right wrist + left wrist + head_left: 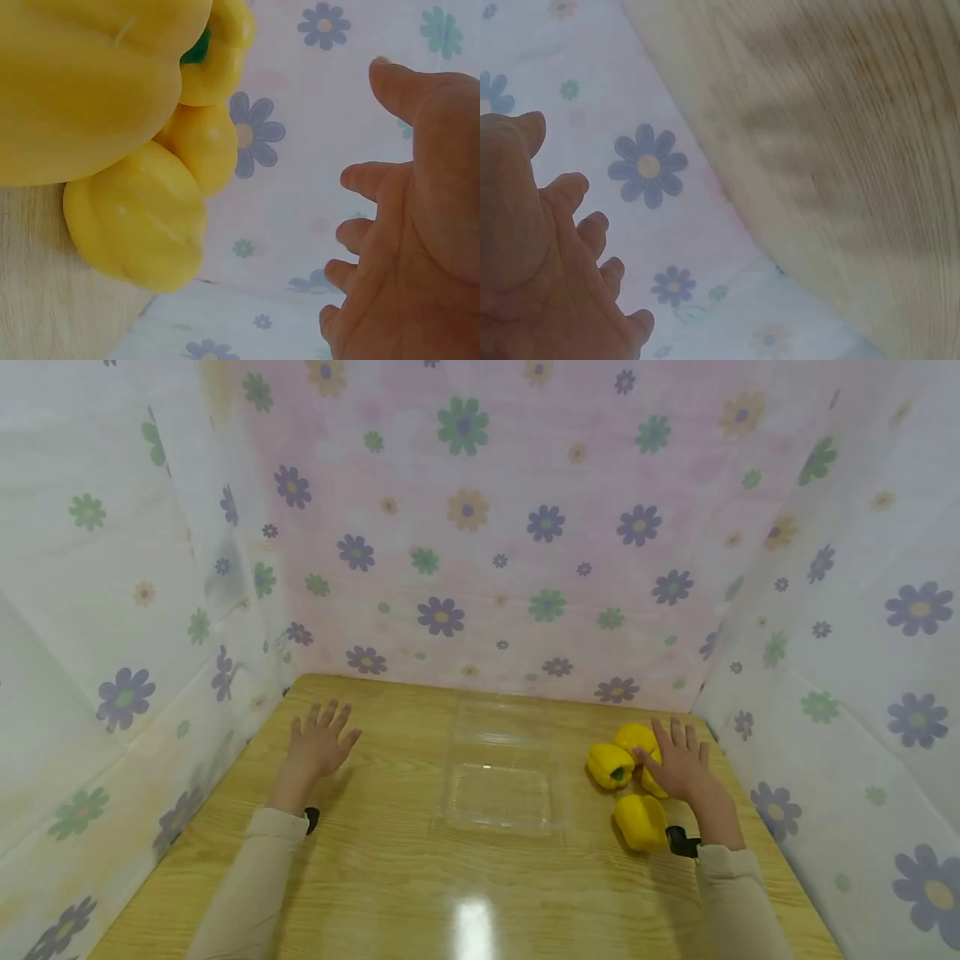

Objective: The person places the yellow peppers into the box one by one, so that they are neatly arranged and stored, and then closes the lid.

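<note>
Several yellow bell peppers (640, 823) are grouped on the right of the wooden table; one shows a green stem end. My right hand (681, 768) is spread above them, partly covering one pepper in the head view. In the right wrist view the peppers (135, 217) stand apart from the right hand (420, 225), which holds nothing. Over the table's left side, my left hand (318, 747) has its fingers spread and holds nothing. Between the hands lies a clear plastic container (500, 797) with its lid (501, 718) folded back.
The wooden table (390, 893) has flowered cloth (480, 543) behind it and along both sides. Dark straps or devices (682, 842) sit at the wrists. A bright glare spot lies near the table's front.
</note>
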{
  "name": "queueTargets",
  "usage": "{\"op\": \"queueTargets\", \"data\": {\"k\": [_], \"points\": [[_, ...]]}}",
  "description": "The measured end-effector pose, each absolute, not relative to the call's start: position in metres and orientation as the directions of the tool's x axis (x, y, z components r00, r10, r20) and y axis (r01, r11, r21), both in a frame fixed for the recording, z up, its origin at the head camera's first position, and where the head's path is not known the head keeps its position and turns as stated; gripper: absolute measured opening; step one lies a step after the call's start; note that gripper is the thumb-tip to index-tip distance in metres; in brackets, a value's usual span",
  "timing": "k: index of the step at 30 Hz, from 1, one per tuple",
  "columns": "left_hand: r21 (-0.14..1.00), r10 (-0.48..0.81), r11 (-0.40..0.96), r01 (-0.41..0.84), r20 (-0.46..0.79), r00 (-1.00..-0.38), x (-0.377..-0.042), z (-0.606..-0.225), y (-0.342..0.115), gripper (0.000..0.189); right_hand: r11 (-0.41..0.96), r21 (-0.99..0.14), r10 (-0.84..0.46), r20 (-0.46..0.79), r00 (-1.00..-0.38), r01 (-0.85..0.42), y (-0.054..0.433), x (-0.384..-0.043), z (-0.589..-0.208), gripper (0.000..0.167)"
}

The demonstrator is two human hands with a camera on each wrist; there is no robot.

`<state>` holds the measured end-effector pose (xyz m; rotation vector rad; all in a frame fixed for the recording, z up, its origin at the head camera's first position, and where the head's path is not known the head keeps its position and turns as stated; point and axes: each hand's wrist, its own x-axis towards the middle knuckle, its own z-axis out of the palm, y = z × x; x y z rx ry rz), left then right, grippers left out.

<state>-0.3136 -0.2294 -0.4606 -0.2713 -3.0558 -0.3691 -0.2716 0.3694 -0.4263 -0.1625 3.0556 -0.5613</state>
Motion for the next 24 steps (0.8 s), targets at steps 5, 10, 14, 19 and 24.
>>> {"op": "queueTargets", "data": {"k": [5, 10, 14, 19, 24], "points": [[0.244, 0.210, 0.943, 0.227, 0.095, -0.973, -0.306, -0.471, -0.216, 0.067, 0.926, -0.364, -0.108, -0.011, -0.994, -0.096, 0.369, -0.257, -0.425, 0.088], [0.266, 0.268, 0.916, 0.302, 0.155, -0.951, -0.298, -0.482, -0.198, 0.064, 0.937, -0.327, -0.123, 0.015, -0.992, -0.121, 0.369, -0.245, -0.426, 0.086], [0.274, 0.325, 0.893, 0.358, 0.159, -0.932, -0.291, -0.492, -0.182, 0.062, 0.944, -0.288, -0.168, 0.001, -0.986, -0.161, 0.364, -0.236, -0.427, 0.083], [0.339, 0.425, 0.832, 0.440, 0.122, -0.897, -0.285, -0.504, -0.162, 0.062, 0.917, -0.366, -0.211, -0.103, -0.972, -0.160, 0.358, -0.227, -0.428, 0.079], [0.437, 0.509, 0.741, 0.510, 0.129, -0.851, -0.285, -0.510, -0.145, 0.062, 0.912, -0.385, -0.223, -0.183, -0.958, -0.139, 0.354, -0.220, -0.429, 0.078]]}}
